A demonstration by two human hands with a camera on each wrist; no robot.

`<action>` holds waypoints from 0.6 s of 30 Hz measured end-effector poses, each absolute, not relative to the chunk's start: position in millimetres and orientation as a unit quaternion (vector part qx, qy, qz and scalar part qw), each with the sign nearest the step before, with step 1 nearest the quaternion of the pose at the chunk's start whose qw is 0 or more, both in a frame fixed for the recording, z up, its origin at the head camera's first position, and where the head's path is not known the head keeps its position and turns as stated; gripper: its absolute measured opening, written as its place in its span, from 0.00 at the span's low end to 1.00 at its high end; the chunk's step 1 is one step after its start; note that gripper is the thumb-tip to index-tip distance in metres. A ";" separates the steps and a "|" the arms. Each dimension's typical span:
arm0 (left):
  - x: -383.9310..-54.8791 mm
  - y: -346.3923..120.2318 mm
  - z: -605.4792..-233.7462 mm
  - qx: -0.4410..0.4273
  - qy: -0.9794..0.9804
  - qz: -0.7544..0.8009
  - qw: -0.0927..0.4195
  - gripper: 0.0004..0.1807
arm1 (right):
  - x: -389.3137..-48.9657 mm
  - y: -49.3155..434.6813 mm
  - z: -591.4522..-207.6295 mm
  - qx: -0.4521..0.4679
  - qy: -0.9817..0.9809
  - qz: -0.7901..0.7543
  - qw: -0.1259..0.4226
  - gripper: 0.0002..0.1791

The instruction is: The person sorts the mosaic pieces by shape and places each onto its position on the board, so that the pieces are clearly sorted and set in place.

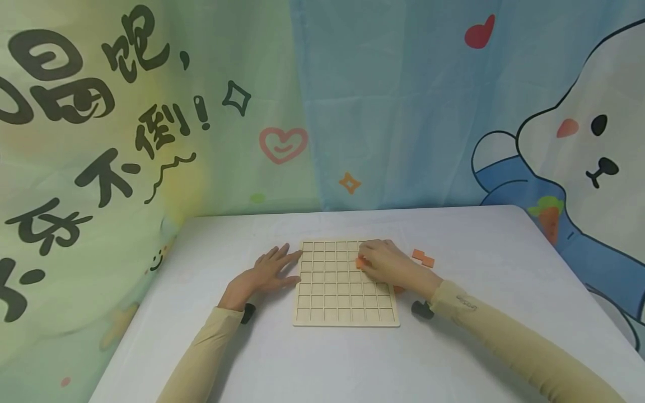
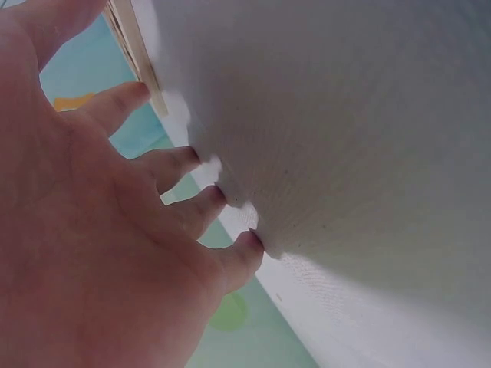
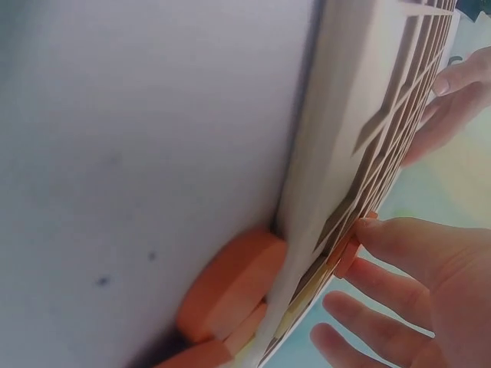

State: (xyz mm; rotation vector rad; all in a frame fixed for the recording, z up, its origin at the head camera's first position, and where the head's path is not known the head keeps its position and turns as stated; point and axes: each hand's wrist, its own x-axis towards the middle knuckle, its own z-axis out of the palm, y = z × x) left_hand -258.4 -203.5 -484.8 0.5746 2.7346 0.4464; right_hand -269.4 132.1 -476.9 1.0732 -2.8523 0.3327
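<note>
A pale wooden board (image 1: 332, 302) with a grid of square cells lies flat on the table. My right hand (image 1: 389, 263) is over its upper right part. Between thumb and index finger it pinches a small orange tile (image 3: 349, 257), right at the grid cells in the right wrist view. The other fingers are spread beyond the tile. At the board's left edge, my left hand (image 1: 272, 271) has its fingers spread, with thumb and index fingertips at the edge. In the left wrist view, the other fingertips rest on the white tabletop (image 2: 322, 192).
Two orange tiles (image 1: 418, 254) lie on the table right of the board. More orange pieces (image 3: 234, 284) sit against its right edge, partly under my right forearm in the head view. A printed curtain (image 1: 353, 112) hangs behind the table.
</note>
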 end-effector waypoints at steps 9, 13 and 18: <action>-259.2 -204.4 -486.3 0.203 0.954 0.156 0.155 0.39 | -268.9 128.0 -478.4 0.359 -0.925 0.114 0.046 0.05; -259.5 -204.6 -487.1 0.201 0.954 0.158 0.158 0.39 | -268.4 126.5 -478.7 0.360 -0.925 0.115 0.050 0.06; -260.0 -204.7 -488.8 0.196 0.954 0.160 0.161 0.39 | -269.1 124.5 -480.8 0.363 -0.923 0.115 0.054 0.06</action>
